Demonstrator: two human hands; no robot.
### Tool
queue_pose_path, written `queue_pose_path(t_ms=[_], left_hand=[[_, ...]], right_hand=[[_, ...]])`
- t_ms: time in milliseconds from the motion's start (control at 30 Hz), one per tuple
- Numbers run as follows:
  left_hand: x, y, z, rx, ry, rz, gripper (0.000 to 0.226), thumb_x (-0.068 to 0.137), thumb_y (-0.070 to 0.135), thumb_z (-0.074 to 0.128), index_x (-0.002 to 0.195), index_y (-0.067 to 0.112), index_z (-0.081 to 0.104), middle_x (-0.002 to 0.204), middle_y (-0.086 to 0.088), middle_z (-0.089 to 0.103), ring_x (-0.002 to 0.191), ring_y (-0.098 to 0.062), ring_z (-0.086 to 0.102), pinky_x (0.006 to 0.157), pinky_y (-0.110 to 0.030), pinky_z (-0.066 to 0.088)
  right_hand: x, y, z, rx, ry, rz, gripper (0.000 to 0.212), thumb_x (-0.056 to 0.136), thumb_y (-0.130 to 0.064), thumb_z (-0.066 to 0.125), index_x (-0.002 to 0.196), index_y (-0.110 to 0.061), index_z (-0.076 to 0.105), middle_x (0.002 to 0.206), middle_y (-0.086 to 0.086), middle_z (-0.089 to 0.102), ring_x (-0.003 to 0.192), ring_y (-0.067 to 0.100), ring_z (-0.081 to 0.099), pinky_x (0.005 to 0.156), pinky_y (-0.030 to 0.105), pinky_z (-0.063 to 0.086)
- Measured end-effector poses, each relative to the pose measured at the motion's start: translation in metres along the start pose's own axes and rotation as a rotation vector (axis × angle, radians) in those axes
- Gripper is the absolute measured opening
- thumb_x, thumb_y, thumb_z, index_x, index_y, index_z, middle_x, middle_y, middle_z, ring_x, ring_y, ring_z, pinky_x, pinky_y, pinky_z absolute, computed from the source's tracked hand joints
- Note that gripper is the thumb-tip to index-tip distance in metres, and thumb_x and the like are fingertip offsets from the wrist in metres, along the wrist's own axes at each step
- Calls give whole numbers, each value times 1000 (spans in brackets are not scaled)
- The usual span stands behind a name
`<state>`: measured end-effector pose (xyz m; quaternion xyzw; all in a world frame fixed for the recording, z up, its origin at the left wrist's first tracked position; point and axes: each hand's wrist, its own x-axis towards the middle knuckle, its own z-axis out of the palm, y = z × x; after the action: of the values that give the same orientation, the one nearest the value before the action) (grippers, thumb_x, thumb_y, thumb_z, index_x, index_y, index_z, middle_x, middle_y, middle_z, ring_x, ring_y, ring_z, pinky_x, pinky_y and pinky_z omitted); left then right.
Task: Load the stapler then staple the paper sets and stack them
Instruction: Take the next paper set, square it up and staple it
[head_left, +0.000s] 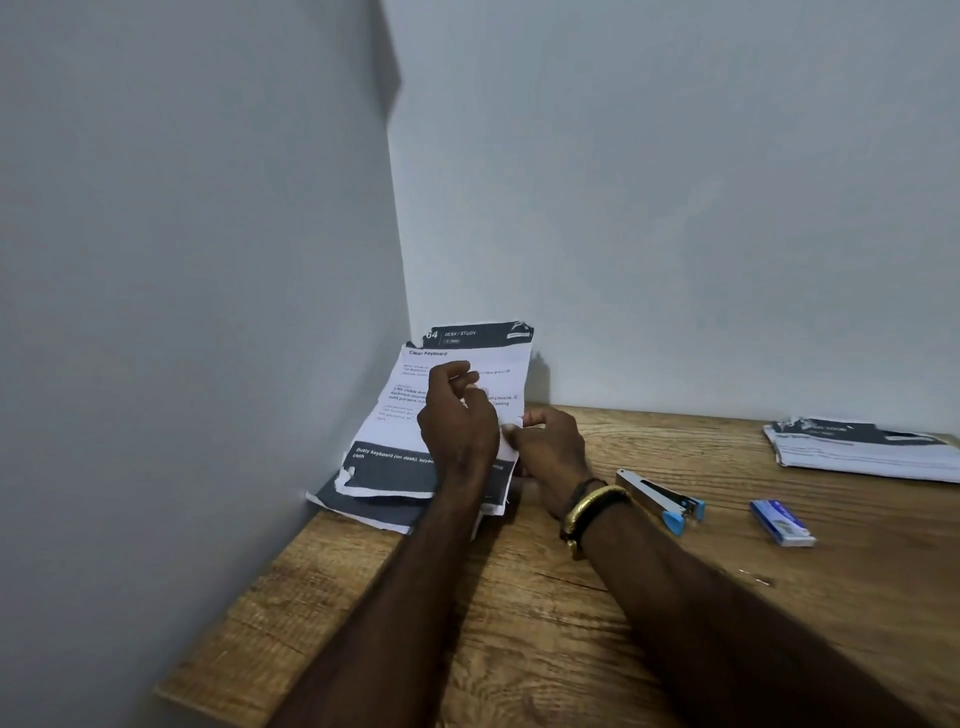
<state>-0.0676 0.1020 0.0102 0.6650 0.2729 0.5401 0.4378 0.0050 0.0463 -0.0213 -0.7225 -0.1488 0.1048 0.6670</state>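
Observation:
A set of printed paper sheets (395, 431) with dark header bands leans in the desk's back left corner, its top lifted toward the wall. My left hand (457, 421) lies on the front of the sheets with fingers curled on them. My right hand (545, 441) pinches their right edge. A silver stapler (662, 496) with blue tips lies on the desk just right of my right wrist. A blue staple box (782, 522) rests further right. A stack of paper sets (862, 447) sits flat at the far right.
The wooden desk (519, 613) meets grey walls on the left and behind. A thin loose staple strip (756, 578) lies on the wood in front of the staple box. A gold and dark bracelet circles my right wrist.

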Motion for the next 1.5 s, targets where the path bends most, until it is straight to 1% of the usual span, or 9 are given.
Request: queue_pose_path(t_ms=[333,567,733,900,1067,1233,1300,1400,1500], left_hand=[[-20,17,14,8,-174,79,13,93,20,65,101,13,73,95,-1,76,93,-18,70,89,-34,55],[-26,31,27,67,-185,92,19,95,26,63,98,11,75,99,-3,77,98,-21,69,93,-36,52],[-36,33,40,122,-172,74,13,91,24,66,96,19,77,104,1,77,104,-22,68,96,-37,51],[-44,30,55,178,-141,5,17,89,22,66,101,25,77,120,-6,68,121,-28,58,101,-45,48],[-53,25,77,-103,-265,-298,25,85,5,64,92,24,80,107,-1,77,108,-24,69,103,-35,52],[-54,9,96,-205,-390,-382,18,87,4,68,99,8,80,109,-14,77,112,-31,69,107,-45,51],[-52,3,100,-231,-413,-412,14,87,4,71,97,9,80,110,-17,76,104,-31,71,103,-40,54],[-53,-2,101,-295,-414,-436,14,85,1,74,81,14,77,93,-14,75,88,-22,66,78,-27,52],[-52,-1,98,-344,-437,-430,14,85,-2,73,80,12,75,87,-10,72,86,-23,66,76,-27,55]], right_hand=[[-6,-3,-43,87,56,-13,11,87,-13,79,86,-15,69,95,11,78,91,33,77,79,54,64],[-9,-6,-96,108,78,-70,8,91,-11,75,89,-13,67,99,14,78,93,36,76,59,32,55],[-14,-3,-149,72,62,-116,12,92,-8,73,84,-14,67,101,18,77,98,40,74,87,57,62],[-13,5,-198,86,68,-148,14,93,-1,71,88,-13,66,102,18,74,96,33,70,92,50,58],[-6,13,-222,76,139,-142,7,94,-4,71,95,-10,68,110,22,74,97,32,70,93,47,58],[-3,17,-231,-66,292,-178,43,84,-7,79,117,-19,55,119,11,69,112,32,67,98,47,56],[-1,18,-236,-47,251,-216,49,84,0,77,120,-23,54,120,14,69,111,34,69,97,52,57],[3,19,-246,-46,216,-250,51,84,4,75,125,-23,61,113,17,74,108,37,70,99,56,56],[5,21,-253,-97,212,-278,47,85,-1,78,126,-24,69,81,8,67,86,25,65,90,38,53]])
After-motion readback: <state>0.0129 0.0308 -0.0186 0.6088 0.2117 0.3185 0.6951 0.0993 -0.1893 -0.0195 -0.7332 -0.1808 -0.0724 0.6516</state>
